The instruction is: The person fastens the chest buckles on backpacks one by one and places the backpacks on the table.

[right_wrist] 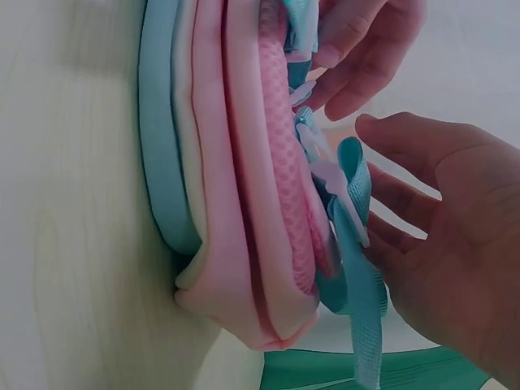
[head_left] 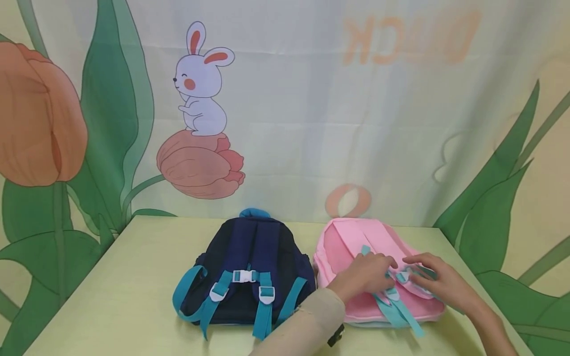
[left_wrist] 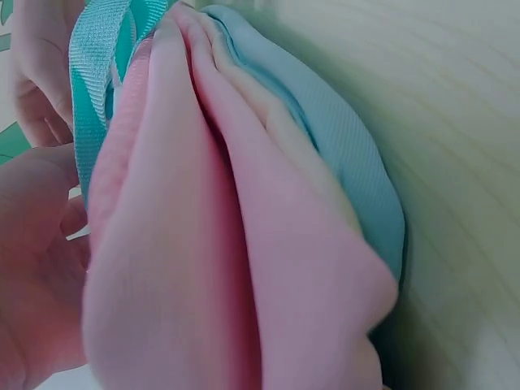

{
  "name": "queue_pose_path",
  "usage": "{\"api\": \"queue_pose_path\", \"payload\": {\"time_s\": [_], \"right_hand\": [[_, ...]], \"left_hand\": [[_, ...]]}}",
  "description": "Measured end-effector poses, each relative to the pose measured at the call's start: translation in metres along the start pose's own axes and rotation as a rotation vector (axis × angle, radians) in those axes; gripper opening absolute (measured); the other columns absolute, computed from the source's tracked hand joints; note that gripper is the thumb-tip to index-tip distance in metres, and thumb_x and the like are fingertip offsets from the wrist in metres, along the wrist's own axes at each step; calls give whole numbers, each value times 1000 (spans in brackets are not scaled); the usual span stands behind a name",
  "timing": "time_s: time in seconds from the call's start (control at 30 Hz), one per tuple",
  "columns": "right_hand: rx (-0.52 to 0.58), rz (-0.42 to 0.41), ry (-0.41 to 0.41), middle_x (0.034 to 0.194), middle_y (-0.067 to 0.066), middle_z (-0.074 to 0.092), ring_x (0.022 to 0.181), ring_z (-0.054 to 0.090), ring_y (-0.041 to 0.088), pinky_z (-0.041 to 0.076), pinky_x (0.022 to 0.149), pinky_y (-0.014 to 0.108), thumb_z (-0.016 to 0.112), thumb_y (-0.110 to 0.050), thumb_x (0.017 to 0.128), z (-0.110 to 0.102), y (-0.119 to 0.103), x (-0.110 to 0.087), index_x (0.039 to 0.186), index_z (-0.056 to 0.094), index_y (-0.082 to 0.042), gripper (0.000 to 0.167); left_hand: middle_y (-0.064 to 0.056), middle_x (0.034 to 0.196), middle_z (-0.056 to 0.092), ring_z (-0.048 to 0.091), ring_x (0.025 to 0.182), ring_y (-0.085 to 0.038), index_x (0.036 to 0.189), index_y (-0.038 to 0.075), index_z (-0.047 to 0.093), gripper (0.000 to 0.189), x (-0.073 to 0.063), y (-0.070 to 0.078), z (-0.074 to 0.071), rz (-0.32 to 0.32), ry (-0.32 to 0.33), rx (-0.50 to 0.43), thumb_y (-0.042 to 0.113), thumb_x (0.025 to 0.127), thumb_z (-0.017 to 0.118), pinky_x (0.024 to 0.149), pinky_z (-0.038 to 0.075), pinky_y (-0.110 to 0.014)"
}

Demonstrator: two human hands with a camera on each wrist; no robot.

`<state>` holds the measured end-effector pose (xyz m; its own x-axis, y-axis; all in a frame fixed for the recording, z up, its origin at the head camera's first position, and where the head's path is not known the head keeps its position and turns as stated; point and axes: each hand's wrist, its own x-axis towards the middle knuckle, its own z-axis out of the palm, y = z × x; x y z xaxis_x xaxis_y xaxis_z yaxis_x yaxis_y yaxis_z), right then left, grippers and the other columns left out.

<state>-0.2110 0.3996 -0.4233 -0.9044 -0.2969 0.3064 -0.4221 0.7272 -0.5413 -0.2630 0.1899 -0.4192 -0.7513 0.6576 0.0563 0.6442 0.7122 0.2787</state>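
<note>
A pink backpack [head_left: 327, 247] lies on the table at the right, its pink shoulder straps and teal webbing facing up. Over its middle is my left hand [head_left: 371, 272], fingers bent, pinching the teal strap [right_wrist: 302, 32] near a pale buckle. Facing it from the right, my right hand [head_left: 441, 279] has its fingers spread beside another pale buckle [head_left: 403, 276]. In the right wrist view its thumb stands apart from the webbing while the other fingers reach behind a teal strap [right_wrist: 366, 301]. My fingers partly hide the buckle parts.
A dark blue backpack [head_left: 240, 232] with teal straps and a clipped white buckle [head_left: 245, 276] stands just left of the pink one. Both are on a pale table [head_left: 124, 287]. Behind hangs a printed curtain [head_left: 285, 99]. A small black item [head_left: 336, 336] shows by my left sleeve.
</note>
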Motion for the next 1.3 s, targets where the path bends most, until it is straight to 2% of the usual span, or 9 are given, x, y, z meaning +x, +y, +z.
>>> {"api": "queue_pose_path", "payload": {"time_s": [0.2,0.37,0.57,0.67,0.8,0.97,1.17,1.3], "right_hand": [[-13,22,-13,122,3,64,114,52,-8,44,94,12,73,-19,91,4,-1,1,124,65,-14,34],[-30,15,-10,118,3,65,112,54,-2,45,92,12,74,-18,89,8,1,2,122,66,-12,34],[-73,43,-29,113,1,65,106,56,6,46,90,16,75,-20,89,9,1,4,117,69,-13,30],[-96,51,-33,111,2,65,103,56,10,48,88,20,76,-20,87,9,1,6,115,70,-11,30],[-136,37,-9,106,4,65,96,56,13,49,83,25,78,-17,85,10,3,6,112,72,-8,29],[-190,51,9,103,7,64,93,56,18,49,79,29,78,-9,82,15,6,6,112,72,-5,31],[-234,122,-21,100,8,61,91,52,22,44,76,33,77,-7,79,20,6,8,115,70,0,37],[-238,150,-30,99,7,59,91,50,22,41,75,33,77,-7,79,21,5,9,111,72,-1,34]], "left_hand": [[16,123,64,60,110,-5,129,35,62,39,3,3,5,-31,25,23,43,91,68,97,46,-32],[15,114,66,61,103,-4,123,34,66,36,3,1,9,-65,60,57,44,88,69,89,47,-29],[13,107,67,61,99,-3,116,29,71,31,1,-5,9,-116,82,16,40,87,71,85,48,-28],[12,99,66,59,91,-3,107,25,73,23,0,-7,9,-134,75,-15,37,88,71,82,48,-27],[10,83,60,51,75,-4,85,20,70,13,-2,-8,9,-145,58,-44,33,87,73,71,46,-24],[8,70,52,48,64,-5,67,17,58,26,-3,-11,10,-154,37,-95,25,85,76,58,40,-20],[9,70,53,48,67,-5,75,16,65,19,-6,-14,9,-139,37,-149,24,83,80,61,40,-18],[9,69,55,49,66,-5,81,15,71,13,-8,-18,8,-139,37,-195,23,83,80,61,40,-17]]}}
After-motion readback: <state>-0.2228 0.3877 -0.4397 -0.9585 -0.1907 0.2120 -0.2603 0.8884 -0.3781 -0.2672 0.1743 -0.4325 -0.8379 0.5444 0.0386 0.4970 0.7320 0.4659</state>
